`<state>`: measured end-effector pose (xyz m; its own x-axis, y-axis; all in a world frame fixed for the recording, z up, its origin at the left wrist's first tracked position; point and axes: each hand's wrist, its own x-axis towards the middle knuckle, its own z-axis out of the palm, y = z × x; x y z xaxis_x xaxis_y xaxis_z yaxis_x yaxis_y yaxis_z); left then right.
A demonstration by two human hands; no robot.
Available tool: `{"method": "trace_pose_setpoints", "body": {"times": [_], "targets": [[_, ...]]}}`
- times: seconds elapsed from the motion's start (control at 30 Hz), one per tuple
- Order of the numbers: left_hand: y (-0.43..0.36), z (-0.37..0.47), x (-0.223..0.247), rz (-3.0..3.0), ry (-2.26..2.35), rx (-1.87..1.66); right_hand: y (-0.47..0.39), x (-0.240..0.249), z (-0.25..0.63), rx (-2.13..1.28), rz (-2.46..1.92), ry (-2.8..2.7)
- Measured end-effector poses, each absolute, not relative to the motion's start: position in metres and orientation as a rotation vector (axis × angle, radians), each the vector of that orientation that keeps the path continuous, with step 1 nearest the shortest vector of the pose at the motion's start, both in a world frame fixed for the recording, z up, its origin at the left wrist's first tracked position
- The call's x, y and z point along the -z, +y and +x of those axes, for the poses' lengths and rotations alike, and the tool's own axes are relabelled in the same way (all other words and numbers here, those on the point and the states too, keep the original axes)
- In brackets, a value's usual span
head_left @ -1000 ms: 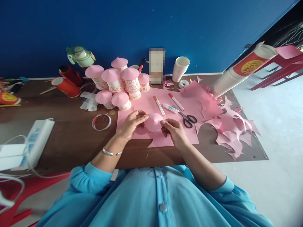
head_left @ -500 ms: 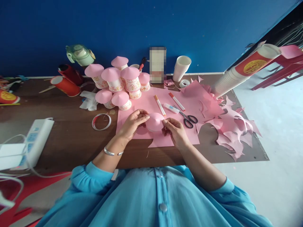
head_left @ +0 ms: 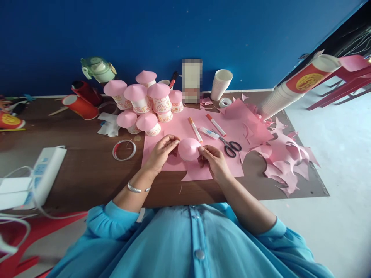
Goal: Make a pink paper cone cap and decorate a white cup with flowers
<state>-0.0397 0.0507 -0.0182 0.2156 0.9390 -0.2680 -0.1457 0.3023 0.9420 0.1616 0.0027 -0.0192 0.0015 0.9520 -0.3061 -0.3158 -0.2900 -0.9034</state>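
Observation:
A pink paper cone (head_left: 189, 148) points up between my hands, above pink paper sheeting on the table. A thin pale edge shows under its front rim; what lies beneath is hidden. My right hand (head_left: 213, 159) pinches the cone's right edge between thumb and fingers. At the left edge, my left hand (head_left: 162, 152) has thumb and index pressed together, right beside the rim; whether they grip anything cannot be made out. Scissors (head_left: 232, 148) with black handles, a white glue tube (head_left: 209, 133) and two orange-and-white markers (head_left: 195, 129) lie just beyond the cone.
Several cone-topped paper cups (head_left: 142, 102) stand behind my left hand. A tape roll (head_left: 124, 150) lies left, near a power strip (head_left: 48, 175). Pink scraps (head_left: 285, 166) cover the right side, below a leaning cup stack (head_left: 282, 98). A white cup stack (head_left: 222, 85) stands by the wall.
My left thumb and fingers have drawn back slightly left, off the cone's top surface to its edge. My right hand keeps its pinch. The view has shifted very slightly.

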Motion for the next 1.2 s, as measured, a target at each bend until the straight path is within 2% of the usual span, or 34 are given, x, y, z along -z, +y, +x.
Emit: {"method": "trace_pose_setpoints", "body": {"times": [0.2, 0.43, 0.57, 0.77, 0.97, 1.2], "targets": [[0.046, -0.048, 0.02, 1.212, 1.149, -0.932, -0.003, 0.019, 0.169, -1.438, -1.229, -0.877], [0.038, -0.05, 0.013, 1.669, 1.308, -0.719, -0.012, 0.006, 0.184, -0.62, -1.356, -1.489], [0.04, -0.043, 0.013, 1.837, 1.275, -0.722, -0.006, -0.01, 0.18, -0.371, -1.204, -1.853], [0.043, -0.036, 0.03, 1.937, 1.209, -0.766, 0.006, -0.009, 0.168, -0.425, -1.107, -2.045], [0.042, -0.037, 0.036, 1.995, 1.216, -0.754, 0.011, 0.002, 0.163, -0.56, -1.051, -2.007], [0.042, -0.036, 0.039, 2.026, 1.236, -0.736, 0.013, 0.009, 0.16, -0.564, -1.099, -1.981]]}}
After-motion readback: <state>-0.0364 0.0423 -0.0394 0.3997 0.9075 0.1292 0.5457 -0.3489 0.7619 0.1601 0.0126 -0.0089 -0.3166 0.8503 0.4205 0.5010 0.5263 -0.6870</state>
